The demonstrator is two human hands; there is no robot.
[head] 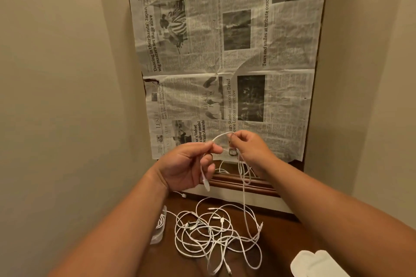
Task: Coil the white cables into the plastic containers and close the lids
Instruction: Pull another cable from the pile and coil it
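Note:
I hold one white cable (pixel 221 136) raised above the wooden table (pixel 290 231). My left hand (pixel 186 165) pinches it near its end, and the connector (pixel 206 184) dangles below my fingers. My right hand (pixel 249 150) pinches the same cable a short arc further along. From there the cable hangs down to a tangled heap of white cables (pixel 216 234) on the table. A clear plastic container (pixel 160 225) with a coiled cable inside shows at the left, partly hidden by my left forearm.
A newspaper sheet (pixel 225 58) covers a framed board against the wall behind the table. White plastic pieces (pixel 315 264) lie at the table's front right. Beige walls close in on both sides.

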